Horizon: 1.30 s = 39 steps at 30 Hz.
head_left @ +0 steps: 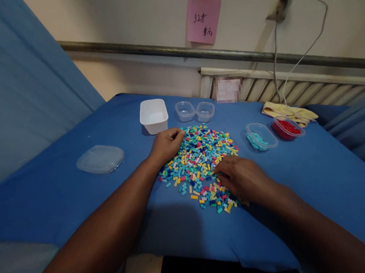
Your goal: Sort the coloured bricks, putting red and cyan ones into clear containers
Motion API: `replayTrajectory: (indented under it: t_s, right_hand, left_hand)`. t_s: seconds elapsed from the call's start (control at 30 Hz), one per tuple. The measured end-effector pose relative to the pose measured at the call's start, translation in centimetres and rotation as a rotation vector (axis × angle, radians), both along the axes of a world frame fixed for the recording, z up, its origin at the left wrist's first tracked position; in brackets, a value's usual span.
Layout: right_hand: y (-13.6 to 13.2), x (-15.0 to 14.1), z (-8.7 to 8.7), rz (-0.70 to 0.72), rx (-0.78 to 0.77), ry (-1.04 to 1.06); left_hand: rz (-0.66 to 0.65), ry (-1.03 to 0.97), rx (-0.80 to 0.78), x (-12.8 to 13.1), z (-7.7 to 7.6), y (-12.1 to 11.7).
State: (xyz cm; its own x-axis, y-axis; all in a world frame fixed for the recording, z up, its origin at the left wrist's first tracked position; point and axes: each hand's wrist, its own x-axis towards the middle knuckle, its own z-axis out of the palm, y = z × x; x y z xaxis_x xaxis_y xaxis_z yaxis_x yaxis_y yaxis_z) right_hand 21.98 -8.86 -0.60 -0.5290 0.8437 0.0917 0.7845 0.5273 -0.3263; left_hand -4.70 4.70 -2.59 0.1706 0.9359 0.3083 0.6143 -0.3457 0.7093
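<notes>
Both hands rest on the pile of small bricks (199, 164): the left hand (167, 145) lies curled at its far left edge, while the right hand (242, 178) covers the near right part, fingertips bunched as if pinching a brick, though the pinch itself is hidden. Beyond the right hand sit tubs of teal bricks (261, 136) and red bricks (288, 127).

Cream wall (132, 16) with pink note (203, 20), metal rail (165, 51), radiator (306, 85), blue-covered table (65, 193)

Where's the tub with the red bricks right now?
In the head view, the tub of red bricks sits far right on the blue cloth, between the tub of teal bricks and the yellow cloth.
</notes>
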Motion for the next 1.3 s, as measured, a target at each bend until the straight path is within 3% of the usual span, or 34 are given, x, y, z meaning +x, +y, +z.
replayTrajectory:
  t_s: [0.13, 0.4, 0.6, 0.7, 0.83, 0.93, 1.03, 1.2, 1.3]
  right_hand:
    - [0.1, -0.1, -0.3, 0.029, 0.021, 0.001]
    - [0.8, 1.9, -0.1, 0.002, 0.167, 0.221]
    - [2.2, 7.7, 0.9, -0.324, 0.444, 0.237]
    - [3.0, 10.7, 0.3, -0.498, 0.531, 0.198]
    - [3.7, 12.6, -1.1, -0.553, 0.563, 0.159]
    - [3.8, 12.0, -1.3, -0.511, 0.590, 0.144]
    - [3.5, 9.8, -1.3, -0.382, 0.589, 0.212]
    - [3.0, 5.5, -2.3, -0.013, 0.314, 0.183]
    - [2.8, 4.9, -2.8, 0.040, 0.230, 0.178]
  left_hand:
    - [0.003, 0.003, -0.013, 0.0, 0.0, 0.1]
    - [0.001, -0.004, -0.010, -0.1, -0.1, 0.1]
    - [0.001, -0.001, -0.008, -0.1, 0.0, 0.0]
    - [-0.004, -0.001, -0.003, -0.1, -0.1, 0.0]
    - [-0.008, -0.003, -0.005, -0.2, -0.1, 0.2]
    - [-0.005, 0.002, -0.002, -0.2, -0.1, 0.2]
    - [-0.007, 0.006, 0.000, -0.2, -0.1, 0.2]
    - [-0.001, 0.001, 0.004, -0.1, -0.1, 0.1]
    - [-0.004, -0.008, 0.004, -0.1, -0.1, 0.1]
